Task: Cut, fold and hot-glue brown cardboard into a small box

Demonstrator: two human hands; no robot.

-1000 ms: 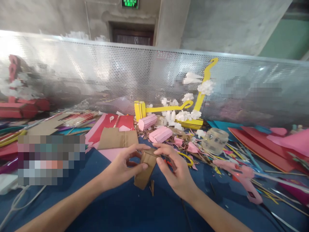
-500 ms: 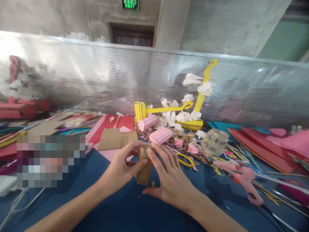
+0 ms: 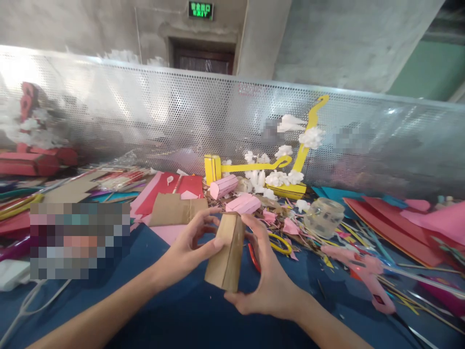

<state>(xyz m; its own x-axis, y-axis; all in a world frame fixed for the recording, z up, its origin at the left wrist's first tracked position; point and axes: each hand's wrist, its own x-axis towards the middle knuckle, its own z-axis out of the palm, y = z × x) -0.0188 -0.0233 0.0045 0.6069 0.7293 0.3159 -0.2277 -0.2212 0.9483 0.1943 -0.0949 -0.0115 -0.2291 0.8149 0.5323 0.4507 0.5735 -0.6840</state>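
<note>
One long perforated metal panel stretches across your view, behind the blue tabletop at which you work. On that tabletop, at your far right, large red sheets lie stacked and fanned out. Against the panel, right of centre, a tall yellow shape leans upward with white puffs around it.

Next come your hands, both grasping the same object. Your left hand has its thumb pressed on the near face, fingers curled behind the upper edge; your right hand spans the other side, forefinger near the top and thumb at the lower end. Well to the right of them lies a pink glue gun, nozzle pointing left.

A flat cardboard sheet lies just beyond your left hand. The folded cardboard piece is between your two hands, tilted, a crease running along its length; whether its bottom touches the tabletop, you cannot tell. Smaller again, a clear jar sits beyond your right hand, two pink prisms lie ahead, and a yellow loop rests near your right forefinger.
</note>
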